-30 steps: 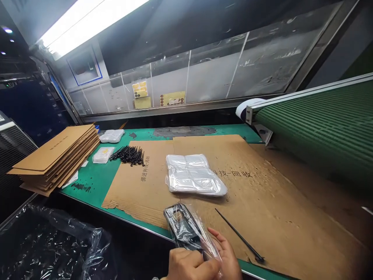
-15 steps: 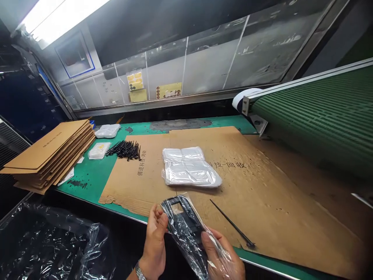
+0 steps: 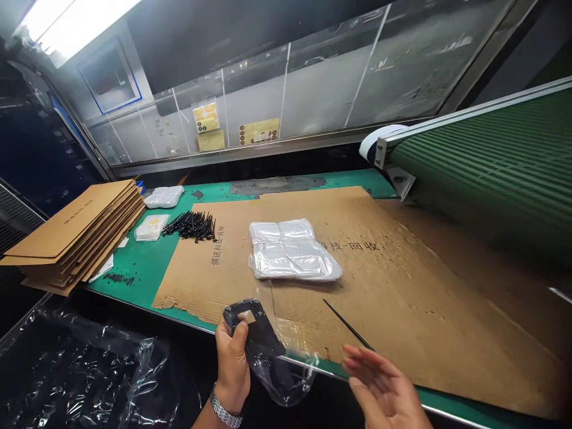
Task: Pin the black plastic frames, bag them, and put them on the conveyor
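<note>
Left hand [image 3: 232, 363] grips bagged black part [image 3: 258, 339]; right hand [image 3: 384, 390] open, fingers spread, blurred, I reckon just short of cable tie [image 3: 346, 323].

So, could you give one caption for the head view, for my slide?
Left hand holds a bagged black part; right hand hovers open near a black cable tie on cardboard.

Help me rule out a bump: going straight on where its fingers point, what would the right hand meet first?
Probably the clear bag held by the left hand, though the right hand is blurred and depth unclear.
</note>
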A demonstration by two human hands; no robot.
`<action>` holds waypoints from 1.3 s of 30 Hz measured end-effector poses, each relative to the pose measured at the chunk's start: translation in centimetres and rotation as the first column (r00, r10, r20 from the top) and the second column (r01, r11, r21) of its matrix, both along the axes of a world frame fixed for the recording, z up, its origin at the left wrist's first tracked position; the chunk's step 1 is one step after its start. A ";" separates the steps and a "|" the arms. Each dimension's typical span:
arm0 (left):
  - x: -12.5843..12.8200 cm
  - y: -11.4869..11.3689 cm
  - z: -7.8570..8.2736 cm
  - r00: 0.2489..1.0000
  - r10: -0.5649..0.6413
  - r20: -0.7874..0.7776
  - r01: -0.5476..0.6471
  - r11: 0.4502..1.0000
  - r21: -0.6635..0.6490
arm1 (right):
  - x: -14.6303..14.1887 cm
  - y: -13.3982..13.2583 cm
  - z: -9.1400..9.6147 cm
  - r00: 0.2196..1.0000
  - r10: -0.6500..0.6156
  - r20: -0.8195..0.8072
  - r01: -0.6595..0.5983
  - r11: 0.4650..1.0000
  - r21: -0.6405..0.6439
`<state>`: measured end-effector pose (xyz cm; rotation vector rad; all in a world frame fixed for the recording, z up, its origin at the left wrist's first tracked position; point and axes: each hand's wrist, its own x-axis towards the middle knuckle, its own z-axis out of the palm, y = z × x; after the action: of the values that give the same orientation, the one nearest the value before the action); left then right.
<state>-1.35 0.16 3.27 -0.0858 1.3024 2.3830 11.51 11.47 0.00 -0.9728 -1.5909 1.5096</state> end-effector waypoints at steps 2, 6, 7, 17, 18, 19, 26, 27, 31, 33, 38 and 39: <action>0.6 0.1 0.2 0.997 -0.057 -0.058 0.055 0.998 -0.035 | -0.5 -0.8 1.0 0.994 0.075 -0.079 -0.066 0.992 0.104; 1.4 0.3 1.3 0.990 -0.129 0.053 0.126 0.991 0.051 | -1.9 -3.6 2.0 0.882 0.465 -0.075 -0.469 0.882 -0.041; 1.4 0.3 1.5 0.988 -0.120 0.101 0.114 0.991 0.067 | -2.1 -4.2 2.1 0.827 0.550 -0.117 -0.562 0.812 -0.154; 1.6 -1.8 1.5 0.591 -0.786 0.182 0.806 0.583 -0.102 | 0.9 -3.0 4.5 0.589 0.727 -0.354 -0.777 0.387 -0.496; 1.7 -2.2 1.3 0.551 -0.825 0.128 0.827 0.519 -0.214 | 1.3 -3.0 4.5 0.625 0.696 -0.352 -0.749 0.410 -0.520; 1.6 -2.6 1.1 0.528 -0.846 0.073 0.811 0.477 -0.339 | 1.6 -3.1 4.4 0.670 0.654 -0.353 -0.716 0.441 -0.542; 0.1 -1.3 -0.8 0.095 -0.994 -0.062 0.495 0.101 -0.863 | 4.9 -3.5 2.5 0.782 0.446 -0.435 -0.621 0.494 -0.609; 0.5 -0.7 -1.1 0.005 -0.999 -0.043 0.471 0.040 -0.881 | 5.6 -3.6 2.3 0.793 0.432 -0.428 -0.608 0.520 -0.600; 3.4 1.4 -2.0 -0.170 -0.983 -0.074 0.390 0.001 -0.921 | 8.7 -3.4 1.6 0.897 0.333 -0.292 -0.441 0.719 -0.537; 4.6 2.0 -2.2 -0.138 -0.966 -0.217 0.426 0.140 -0.894 | 11.1 -2.7 1.2 0.939 0.256 -0.230 -0.340 0.792 -0.506; 3.2 1.7 -2.7 0.150 -0.923 -0.355 0.636 0.365 -0.680 | 19.9 1.7 -1.5 0.870 -0.485 -0.083 0.339 0.713 -0.614; 2.6 1.5 -3.0 0.200 -0.927 -0.317 0.674 0.365 -0.642 | 21.7 2.9 -2.3 0.734 -0.679 -0.008 0.557 0.609 -0.565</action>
<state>1.21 1.67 0.27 1.1874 1.4836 1.1297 33.25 14.36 -2.28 -1.4200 -0.5285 1.4743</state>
